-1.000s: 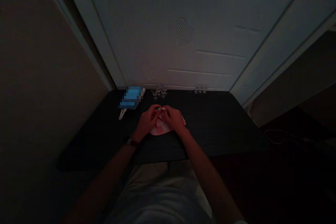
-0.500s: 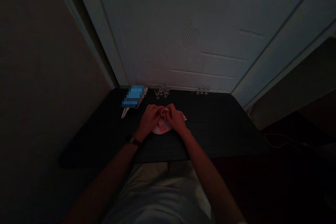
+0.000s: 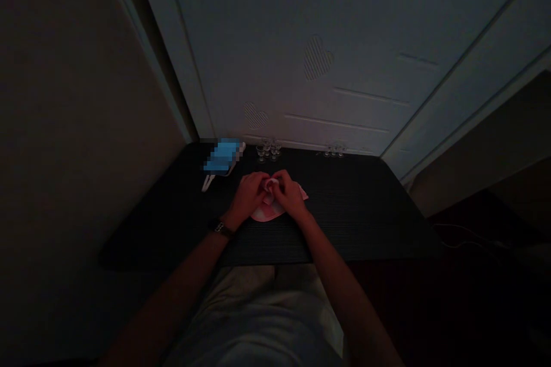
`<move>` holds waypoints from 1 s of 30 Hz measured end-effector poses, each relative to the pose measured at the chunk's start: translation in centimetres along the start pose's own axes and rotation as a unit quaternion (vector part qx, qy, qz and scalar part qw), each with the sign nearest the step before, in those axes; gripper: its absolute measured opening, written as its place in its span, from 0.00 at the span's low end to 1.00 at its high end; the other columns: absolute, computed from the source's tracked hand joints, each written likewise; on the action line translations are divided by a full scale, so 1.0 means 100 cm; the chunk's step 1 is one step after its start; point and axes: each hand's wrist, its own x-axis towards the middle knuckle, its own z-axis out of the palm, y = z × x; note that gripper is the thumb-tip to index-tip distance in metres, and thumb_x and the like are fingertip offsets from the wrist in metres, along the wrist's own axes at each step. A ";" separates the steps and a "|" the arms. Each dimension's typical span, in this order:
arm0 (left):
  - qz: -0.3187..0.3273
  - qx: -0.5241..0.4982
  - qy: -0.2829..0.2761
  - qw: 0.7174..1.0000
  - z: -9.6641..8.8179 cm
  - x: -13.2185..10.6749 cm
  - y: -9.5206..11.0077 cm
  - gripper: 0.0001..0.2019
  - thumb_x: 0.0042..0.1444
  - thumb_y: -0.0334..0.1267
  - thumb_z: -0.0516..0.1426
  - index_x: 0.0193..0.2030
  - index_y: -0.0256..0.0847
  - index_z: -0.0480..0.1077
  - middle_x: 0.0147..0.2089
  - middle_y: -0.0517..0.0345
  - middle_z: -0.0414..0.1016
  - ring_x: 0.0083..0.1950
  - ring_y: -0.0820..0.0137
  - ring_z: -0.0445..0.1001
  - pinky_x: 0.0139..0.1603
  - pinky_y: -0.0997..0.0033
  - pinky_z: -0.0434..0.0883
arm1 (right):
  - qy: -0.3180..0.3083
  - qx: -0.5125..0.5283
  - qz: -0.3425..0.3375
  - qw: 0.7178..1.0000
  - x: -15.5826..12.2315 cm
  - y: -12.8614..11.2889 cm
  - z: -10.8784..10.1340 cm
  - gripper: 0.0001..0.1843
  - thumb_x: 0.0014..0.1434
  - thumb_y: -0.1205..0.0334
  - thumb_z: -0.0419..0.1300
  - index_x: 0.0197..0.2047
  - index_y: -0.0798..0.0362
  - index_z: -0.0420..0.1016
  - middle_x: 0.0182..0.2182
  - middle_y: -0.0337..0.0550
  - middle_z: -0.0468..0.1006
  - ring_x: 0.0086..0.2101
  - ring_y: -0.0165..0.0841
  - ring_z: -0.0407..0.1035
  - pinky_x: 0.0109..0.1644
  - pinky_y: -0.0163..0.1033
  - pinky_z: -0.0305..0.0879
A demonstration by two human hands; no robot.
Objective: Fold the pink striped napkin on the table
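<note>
The pink and white cloth (image 3: 267, 212) lies on the black table (image 3: 357, 200), between the left hand (image 3: 248, 192) and the right hand (image 3: 291, 196). Both hands pinch its bunched-up part. More cloth peeks out on the near side, and a corner pokes past the right hand.

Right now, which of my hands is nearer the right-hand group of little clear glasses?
Right. Your right hand, holding the pinkish cloth, is in front and to the left of those glasses; your left hand, also on the cloth, is farther left.
</note>
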 end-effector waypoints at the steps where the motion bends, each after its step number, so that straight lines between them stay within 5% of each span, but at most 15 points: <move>1: 0.001 0.001 -0.003 1.000 0.000 0.000 0.000 0.13 0.50 0.31 0.52 0.44 0.39 0.63 0.43 0.53 0.69 0.46 0.63 0.67 0.49 0.60 0.63 | 0.002 0.006 -0.001 1.000 0.000 0.001 0.000 0.10 0.60 0.60 0.46 0.44 0.50 0.61 0.30 0.36 0.73 0.29 0.29 0.68 0.34 0.32 0.59; 8: -0.012 -0.017 0.021 1.000 -0.003 -0.002 0.003 0.13 0.50 0.28 0.50 0.43 0.40 0.65 0.43 0.53 0.69 0.46 0.65 0.67 0.48 0.65 0.65 | 0.020 0.017 0.014 1.000 0.004 0.008 0.003 0.11 0.59 0.59 0.48 0.45 0.51 0.61 0.30 0.36 0.73 0.30 0.28 0.68 0.35 0.31 0.59; 15: -0.023 -0.007 0.019 1.000 -0.006 -0.001 0.003 0.13 0.49 0.29 0.50 0.41 0.40 0.68 0.43 0.52 0.71 0.46 0.64 0.68 0.48 0.63 0.65 | 0.012 -0.099 0.005 0.995 0.008 0.018 0.002 0.09 0.60 0.59 0.49 0.32 0.52 0.66 0.26 0.37 0.69 0.29 0.28 0.62 0.32 0.31 0.53; 30: -0.014 0.005 0.020 1.000 -0.002 -0.003 -0.001 0.16 0.50 0.27 0.47 0.43 0.40 0.69 0.46 0.53 0.73 0.49 0.64 0.69 0.52 0.62 0.63 | 0.005 -0.172 -0.032 0.985 0.003 0.007 -0.002 0.17 0.62 0.55 0.47 0.27 0.52 0.70 0.24 0.40 0.71 0.29 0.30 0.63 0.33 0.33 0.51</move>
